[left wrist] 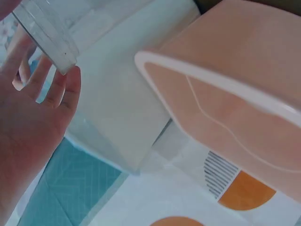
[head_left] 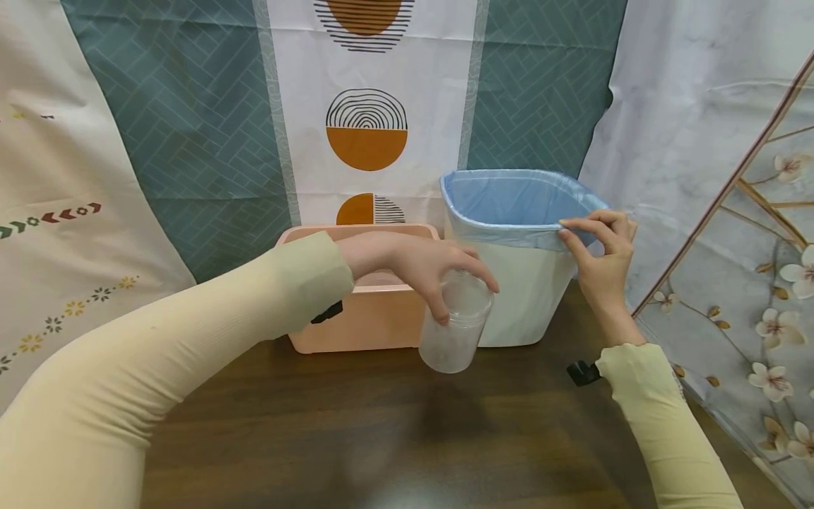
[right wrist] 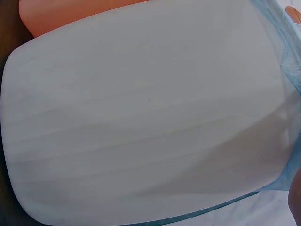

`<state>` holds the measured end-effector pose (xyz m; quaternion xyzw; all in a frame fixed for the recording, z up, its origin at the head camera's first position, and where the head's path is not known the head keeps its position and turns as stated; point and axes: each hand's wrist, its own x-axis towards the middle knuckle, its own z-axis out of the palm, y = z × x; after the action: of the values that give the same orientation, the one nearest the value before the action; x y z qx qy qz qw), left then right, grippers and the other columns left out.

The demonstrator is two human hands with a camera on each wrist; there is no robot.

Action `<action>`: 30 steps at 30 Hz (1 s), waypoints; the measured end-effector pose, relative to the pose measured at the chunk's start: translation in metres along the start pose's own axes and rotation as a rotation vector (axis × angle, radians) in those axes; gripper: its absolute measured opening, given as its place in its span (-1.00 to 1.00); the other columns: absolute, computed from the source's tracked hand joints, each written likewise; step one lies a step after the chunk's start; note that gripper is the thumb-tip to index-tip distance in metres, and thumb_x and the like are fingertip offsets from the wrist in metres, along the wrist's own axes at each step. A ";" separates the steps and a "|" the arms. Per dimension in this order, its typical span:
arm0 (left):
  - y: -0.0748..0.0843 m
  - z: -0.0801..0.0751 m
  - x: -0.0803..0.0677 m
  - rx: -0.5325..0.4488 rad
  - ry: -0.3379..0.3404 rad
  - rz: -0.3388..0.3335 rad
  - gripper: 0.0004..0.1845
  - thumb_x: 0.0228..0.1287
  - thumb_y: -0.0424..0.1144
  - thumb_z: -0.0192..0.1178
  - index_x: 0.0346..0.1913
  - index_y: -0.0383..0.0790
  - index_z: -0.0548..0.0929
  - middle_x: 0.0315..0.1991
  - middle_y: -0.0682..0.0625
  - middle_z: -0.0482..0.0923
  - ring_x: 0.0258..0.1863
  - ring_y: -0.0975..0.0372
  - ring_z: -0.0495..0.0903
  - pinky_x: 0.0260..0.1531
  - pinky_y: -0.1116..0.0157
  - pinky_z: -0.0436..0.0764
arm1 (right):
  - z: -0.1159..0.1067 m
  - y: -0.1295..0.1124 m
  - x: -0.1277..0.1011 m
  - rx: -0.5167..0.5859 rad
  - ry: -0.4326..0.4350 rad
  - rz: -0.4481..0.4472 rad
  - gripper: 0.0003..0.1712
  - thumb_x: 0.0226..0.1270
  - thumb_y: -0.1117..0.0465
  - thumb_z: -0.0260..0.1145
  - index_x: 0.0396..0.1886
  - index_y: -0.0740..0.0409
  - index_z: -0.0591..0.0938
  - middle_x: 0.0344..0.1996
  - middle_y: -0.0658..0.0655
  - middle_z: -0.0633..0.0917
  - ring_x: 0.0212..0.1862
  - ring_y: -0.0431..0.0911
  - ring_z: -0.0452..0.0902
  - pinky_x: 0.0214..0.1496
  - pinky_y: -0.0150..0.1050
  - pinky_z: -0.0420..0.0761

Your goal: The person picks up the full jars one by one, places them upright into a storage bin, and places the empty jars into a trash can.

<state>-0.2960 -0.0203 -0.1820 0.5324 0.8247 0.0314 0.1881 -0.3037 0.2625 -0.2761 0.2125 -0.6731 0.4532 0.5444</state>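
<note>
Left hand [head_left: 427,267]: reaches in from the left in a long pale sleeve, fingers curled down over the rim of a clear plastic cup [head_left: 455,331] and gripping it from above.
Clear plastic cup: held off the dark wooden surface [head_left: 381,424], tilted a little, in front of the gap where the two bins meet — its upper part overlaps the white bin's front wall in the head view. It looks empty. In the left wrist view the ridged rim of the cup [left wrist: 44,30] sits against the fingertips [left wrist: 66,89].
Right hand [head_left: 600,253]: raised at the near right corner of the white bin, thumb and forefinger pinching the folded-over edge of the blue liner [head_left: 518,201]; the other fingers are loosely bent behind.
White bin [head_left: 521,297]: stands upright on the surface at the back, against the hanging cloth, with the blue liner stretched over its rim and open at the top. The right wrist view is filled by its pale side wall [right wrist: 141,117], the liner's edge showing along the right.
Pink bin [head_left: 356,322]: just left of the white bin, lower, side by side and about touching — the left forearm crosses over its open top.
Backdrop [head_left: 365,106]: patterned cloths, teal herringbone with orange half-circles in the middle, a floral sheet to the right.
</note>
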 end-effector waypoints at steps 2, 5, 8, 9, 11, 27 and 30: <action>0.000 -0.005 -0.002 0.044 0.011 -0.023 -0.24 0.09 -0.08 0.41 0.39 0.30 0.38 0.40 0.14 0.26 0.33 0.18 0.28 0.27 0.13 0.37 | 0.000 0.002 0.000 0.000 0.001 0.000 -0.87 0.12 0.53 0.41 -0.30 0.46 0.74 -0.24 -0.35 0.47 -0.04 -0.33 0.21 0.17 -0.33 0.08; -0.001 -0.013 -0.005 0.064 0.016 -0.025 -0.25 0.08 -0.09 0.40 0.39 0.26 0.39 0.39 0.11 0.27 0.32 0.18 0.30 0.30 0.14 0.35 | 0.000 0.005 0.001 -0.001 0.002 -0.002 -0.87 0.12 0.53 0.41 -0.30 0.44 0.74 -0.24 -0.36 0.47 -0.04 -0.34 0.21 0.17 -0.34 0.09; -0.002 -0.020 -0.009 0.008 0.011 -0.020 -0.26 0.09 -0.15 0.40 0.38 0.17 0.41 0.39 0.07 0.26 0.33 0.19 0.27 0.24 0.21 0.44 | 0.000 0.005 0.000 -0.003 0.008 0.006 -0.87 0.11 0.52 0.42 -0.30 0.44 0.75 -0.24 -0.36 0.47 -0.04 -0.34 0.20 0.16 -0.35 0.09; -0.002 -0.022 -0.010 -0.002 0.014 -0.024 -0.26 0.09 -0.16 0.39 0.38 0.16 0.41 0.39 0.06 0.26 0.33 0.20 0.26 0.23 0.22 0.45 | 0.000 0.005 0.000 -0.005 0.009 0.008 -0.87 0.12 0.52 0.42 -0.30 0.43 0.75 -0.24 -0.37 0.47 -0.04 -0.34 0.20 0.16 -0.35 0.09; -0.002 -0.027 -0.014 -0.006 0.026 -0.041 -0.27 0.09 -0.15 0.38 0.38 0.16 0.41 0.38 0.07 0.26 0.34 0.21 0.26 0.23 0.22 0.46 | 0.000 0.002 -0.001 -0.008 0.009 0.010 -0.88 0.12 0.51 0.42 -0.30 0.44 0.74 -0.24 -0.37 0.47 -0.04 -0.34 0.20 0.16 -0.36 0.10; -0.001 -0.071 -0.034 0.002 0.081 -0.121 -0.29 0.15 -0.12 0.35 0.40 0.18 0.39 0.37 0.07 0.26 0.33 0.13 0.22 0.26 0.15 0.43 | 0.000 -0.003 0.000 0.002 0.005 -0.016 -0.88 0.12 0.53 0.41 -0.30 0.48 0.73 -0.22 -0.35 0.47 -0.04 -0.32 0.21 0.16 -0.33 0.07; -0.001 -0.081 -0.037 0.006 0.084 -0.145 -0.29 0.15 -0.12 0.34 0.40 0.22 0.38 0.37 0.05 0.26 0.32 0.12 0.22 0.23 0.14 0.45 | 0.000 -0.001 -0.001 -0.003 0.005 -0.011 -0.88 0.13 0.51 0.42 -0.30 0.46 0.73 -0.23 -0.36 0.47 -0.03 -0.33 0.21 0.16 -0.34 0.08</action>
<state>-0.3112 -0.0421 -0.0969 0.4698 0.8684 0.0376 0.1538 -0.3028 0.2616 -0.2763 0.2145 -0.6712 0.4497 0.5488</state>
